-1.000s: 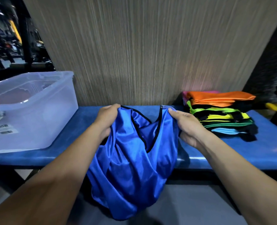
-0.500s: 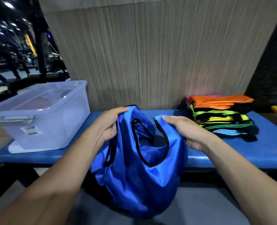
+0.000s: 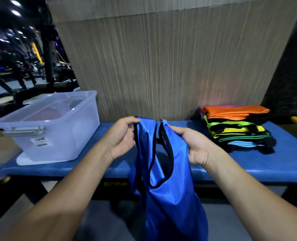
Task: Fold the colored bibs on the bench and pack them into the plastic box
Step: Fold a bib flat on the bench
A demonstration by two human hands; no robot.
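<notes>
A shiny blue bib (image 3: 165, 193) with black trim hangs in front of the blue bench (image 3: 248, 164), its lower part dangling below the bench edge. My left hand (image 3: 123, 138) pinches its left shoulder strap. My right hand (image 3: 191, 145) grips the right strap, and the two straps are close together. A clear plastic box (image 3: 57, 126) stands on the bench at the left, lid off. A stack of folded bibs (image 3: 238, 129), orange on top with yellow, green and light blue below, lies on the bench at the right.
A ribbed wooden wall panel (image 3: 161, 66) rises right behind the bench. Dark gym machines (image 3: 22, 70) fill the far left background. Grey floor lies below the bench in front of me.
The bib has been lifted and now hangs long and narrow instead of bunched. My hands have drawn the two straps nearer each other. The view has tilted up and shifted left.
</notes>
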